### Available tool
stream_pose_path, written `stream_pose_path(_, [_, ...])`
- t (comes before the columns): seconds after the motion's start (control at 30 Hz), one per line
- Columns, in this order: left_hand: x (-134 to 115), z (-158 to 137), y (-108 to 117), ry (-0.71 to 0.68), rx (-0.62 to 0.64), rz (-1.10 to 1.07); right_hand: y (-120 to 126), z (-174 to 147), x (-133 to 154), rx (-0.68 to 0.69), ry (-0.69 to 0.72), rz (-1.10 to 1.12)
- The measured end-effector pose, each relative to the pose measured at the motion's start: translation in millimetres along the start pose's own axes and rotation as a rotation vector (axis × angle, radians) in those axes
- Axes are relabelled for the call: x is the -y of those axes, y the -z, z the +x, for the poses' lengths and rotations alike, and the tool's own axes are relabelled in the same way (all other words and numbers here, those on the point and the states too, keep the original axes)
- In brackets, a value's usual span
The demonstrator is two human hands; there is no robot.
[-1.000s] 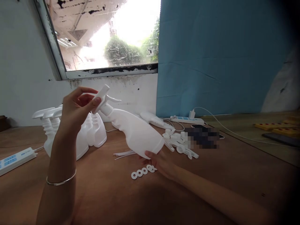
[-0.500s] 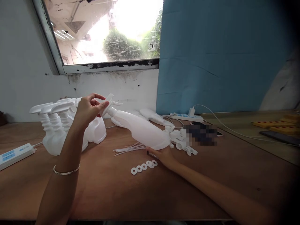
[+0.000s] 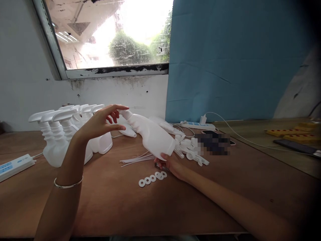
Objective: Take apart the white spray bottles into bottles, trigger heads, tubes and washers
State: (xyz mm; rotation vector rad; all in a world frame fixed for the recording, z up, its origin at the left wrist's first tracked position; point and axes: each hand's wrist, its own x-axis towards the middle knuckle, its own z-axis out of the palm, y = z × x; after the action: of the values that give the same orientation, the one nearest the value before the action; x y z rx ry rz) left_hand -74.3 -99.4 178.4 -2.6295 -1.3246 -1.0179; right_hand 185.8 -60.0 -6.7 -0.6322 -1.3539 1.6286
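A white plastic spray bottle [image 3: 156,135] is tilted above the table, its narrow neck up to the left and its base down to the right. My right hand [image 3: 172,165] grips the base and also has a small metal tool [image 3: 162,166], mostly hidden, in its fingers. At the neck end, my left hand [image 3: 105,122] has thumb and index finger spread apart, the index fingertip at the top of the neck. I cannot make out a spray head there. Below lie thin white tubes [image 3: 136,159] and several white ring washers [image 3: 147,180].
Upright bottles with spray heads [image 3: 60,134] stand in a group at left. Loose white spray heads [image 3: 192,150] lie beyond my right hand, beside a blurred patch and a phone [image 3: 232,143]. Power strips [image 3: 17,166] and cables lie on the brown table [image 3: 112,207].
My left hand has loosened from the spray head and spread its fingers. The bottle has turned about its length, and my right thumb now shows on its base.
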Motion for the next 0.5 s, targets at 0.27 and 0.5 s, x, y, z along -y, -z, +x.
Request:
stream_pose_path(0.27, [18.9,3.6,-3.0,-0.104,-0.285,0.213,8.5,1.9,2.5,0.126,-0.105,0.135])
stream_pose_path(0.5, [10.0,3.6,-4.5,0.056,-0.052,0.108,16.8,5.1,-4.0,0.102,-0.145,0.208])
